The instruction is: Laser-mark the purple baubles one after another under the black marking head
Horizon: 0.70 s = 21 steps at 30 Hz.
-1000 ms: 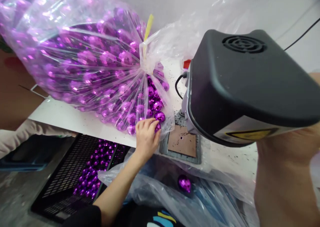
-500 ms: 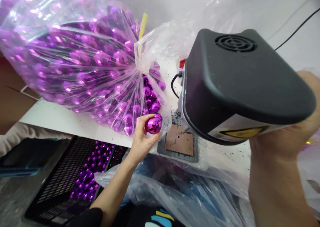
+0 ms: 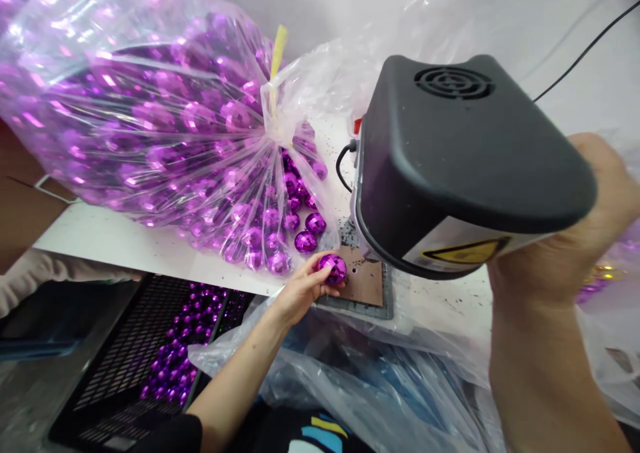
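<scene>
My left hand point(image 3: 305, 285) pinches a shiny purple faceted ball point(image 3: 332, 268) between thumb and fingers. Hand and ball are over the left edge of a brown square plate point(image 3: 367, 283) with a small hole, set on a grey base. Above the plate's right side looms a black machine head point(image 3: 470, 160) with a round vent and a yellow warning label. Behind its right end is my right hand point(image 3: 595, 193), its fingers hidden by the housing. Loose purple balls point(image 3: 306, 241) spill from the mouth of a large clear plastic bag point(image 3: 150, 120) full of such balls.
A black crate point(image 3: 115, 353) with purple balls stands below the table's point(image 3: 115, 240) left edge. Clear plastic sheeting point(image 3: 360, 366) lies at the front edge. Another person's sleeve point(image 3: 55, 276) shows at left. A black cable point(image 3: 585, 53) runs at upper right. Dark specks dot the tabletop.
My left hand has moved right and slightly toward me, carrying the ball from the bag's mouth to the plate. My right hand stays behind the machine head; the view has shifted slightly.
</scene>
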Each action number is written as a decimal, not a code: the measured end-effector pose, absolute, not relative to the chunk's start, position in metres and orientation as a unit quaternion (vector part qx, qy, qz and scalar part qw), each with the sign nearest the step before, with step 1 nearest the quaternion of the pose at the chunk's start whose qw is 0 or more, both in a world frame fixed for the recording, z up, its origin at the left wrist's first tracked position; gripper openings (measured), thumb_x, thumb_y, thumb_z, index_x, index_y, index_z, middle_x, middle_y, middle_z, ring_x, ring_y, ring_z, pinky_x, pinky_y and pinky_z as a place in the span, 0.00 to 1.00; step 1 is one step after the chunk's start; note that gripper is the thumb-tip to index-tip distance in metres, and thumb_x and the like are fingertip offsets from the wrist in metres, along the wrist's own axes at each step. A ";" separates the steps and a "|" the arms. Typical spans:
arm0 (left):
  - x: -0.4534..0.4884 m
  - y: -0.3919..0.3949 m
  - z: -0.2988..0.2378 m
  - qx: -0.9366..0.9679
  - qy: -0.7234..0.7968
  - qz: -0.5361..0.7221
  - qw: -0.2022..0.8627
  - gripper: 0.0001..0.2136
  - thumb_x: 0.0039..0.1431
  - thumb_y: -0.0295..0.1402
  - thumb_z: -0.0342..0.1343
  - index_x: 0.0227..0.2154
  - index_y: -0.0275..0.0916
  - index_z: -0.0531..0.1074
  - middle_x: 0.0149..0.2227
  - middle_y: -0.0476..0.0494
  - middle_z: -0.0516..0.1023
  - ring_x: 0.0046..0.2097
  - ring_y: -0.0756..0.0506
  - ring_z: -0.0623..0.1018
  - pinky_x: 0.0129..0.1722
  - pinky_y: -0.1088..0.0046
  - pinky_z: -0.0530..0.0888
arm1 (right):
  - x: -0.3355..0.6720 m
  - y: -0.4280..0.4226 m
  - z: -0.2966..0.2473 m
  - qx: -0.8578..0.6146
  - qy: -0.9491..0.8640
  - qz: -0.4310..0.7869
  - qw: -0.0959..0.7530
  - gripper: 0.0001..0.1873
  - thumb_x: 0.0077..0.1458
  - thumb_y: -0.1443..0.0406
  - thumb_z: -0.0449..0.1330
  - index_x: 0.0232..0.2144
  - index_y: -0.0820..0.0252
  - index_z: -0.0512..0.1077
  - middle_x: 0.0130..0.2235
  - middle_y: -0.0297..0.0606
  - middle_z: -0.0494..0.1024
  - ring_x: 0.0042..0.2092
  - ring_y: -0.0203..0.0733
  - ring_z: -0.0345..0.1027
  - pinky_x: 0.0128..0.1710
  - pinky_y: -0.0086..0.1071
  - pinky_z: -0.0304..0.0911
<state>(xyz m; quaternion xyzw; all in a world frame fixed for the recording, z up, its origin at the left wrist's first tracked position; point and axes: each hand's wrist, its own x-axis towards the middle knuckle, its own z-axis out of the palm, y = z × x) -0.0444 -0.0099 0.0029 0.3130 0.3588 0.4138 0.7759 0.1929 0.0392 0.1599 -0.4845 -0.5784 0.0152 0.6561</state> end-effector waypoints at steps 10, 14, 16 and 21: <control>-0.026 -0.004 -0.016 0.577 0.490 0.425 0.497 0.24 0.62 0.43 0.60 0.58 0.40 0.66 0.55 0.40 0.75 0.55 0.40 0.75 0.59 0.59 0.69 | 0.189 0.038 0.163 -0.497 -0.563 0.019 0.660 0.21 0.60 0.55 0.58 0.27 0.70 0.68 0.26 0.35 0.59 0.33 0.24 0.56 0.30 0.21 0.50; -0.018 -0.004 -0.014 0.666 0.477 0.386 0.425 0.20 0.63 0.39 0.58 0.56 0.39 0.68 0.56 0.36 0.75 0.57 0.38 0.74 0.59 0.55 0.69 | 0.188 0.037 0.162 -0.487 -0.570 0.018 0.661 0.22 0.61 0.54 0.57 0.27 0.70 0.66 0.26 0.34 0.59 0.33 0.23 0.57 0.31 0.21 0.51; -0.014 -0.004 -0.012 0.707 0.467 0.375 0.376 0.18 0.63 0.38 0.58 0.54 0.40 0.69 0.56 0.36 0.75 0.57 0.37 0.74 0.59 0.55 0.69 | 0.188 0.037 0.161 -0.479 -0.577 0.014 0.661 0.22 0.61 0.54 0.57 0.27 0.70 0.66 0.25 0.34 0.59 0.33 0.23 0.57 0.31 0.21 0.51; 0.001 -0.004 -0.010 0.749 0.478 0.364 0.280 0.16 0.60 0.35 0.61 0.50 0.40 0.72 0.55 0.36 0.75 0.57 0.36 0.73 0.58 0.54 0.70 | 0.188 0.036 0.161 -0.485 -0.577 0.018 0.657 0.24 0.61 0.52 0.56 0.28 0.70 0.66 0.26 0.34 0.59 0.33 0.24 0.59 0.32 0.22 0.52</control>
